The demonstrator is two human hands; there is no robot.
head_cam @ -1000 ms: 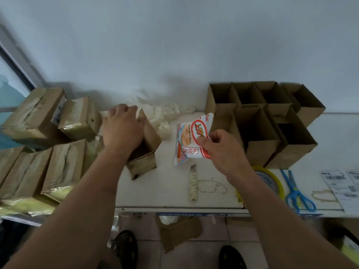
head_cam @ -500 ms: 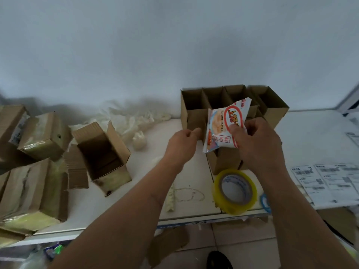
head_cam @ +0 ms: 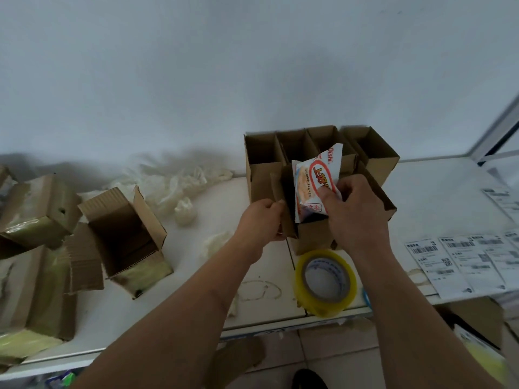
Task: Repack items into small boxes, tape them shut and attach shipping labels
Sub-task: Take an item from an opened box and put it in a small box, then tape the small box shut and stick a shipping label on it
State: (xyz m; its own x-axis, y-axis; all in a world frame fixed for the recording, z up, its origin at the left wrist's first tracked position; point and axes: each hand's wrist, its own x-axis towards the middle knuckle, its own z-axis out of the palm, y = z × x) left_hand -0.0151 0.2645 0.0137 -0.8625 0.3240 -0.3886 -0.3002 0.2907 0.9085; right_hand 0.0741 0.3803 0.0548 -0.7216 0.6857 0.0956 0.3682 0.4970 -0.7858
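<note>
Both hands busy: right hand (head_cam: 355, 211) pinches the snack packet (head_cam: 314, 186), left hand (head_cam: 262, 220) grips the box (head_cam: 311, 237) flap beside its fingers, where the packet might snag.

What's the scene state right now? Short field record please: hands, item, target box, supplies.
left hand: grips the near flap of the small open box
right hand: holds the snack packet, its lower end inside the box opening
packet state: tilted, mostly above the rim, not yet fully in
other empty boxes: open, clustered behind, against the wall
tape roll: flat on the table, in front of the box
shipping labels: lying at the right edge, none attached
opened carton: left of the hands, tilted, flaps open
</note>
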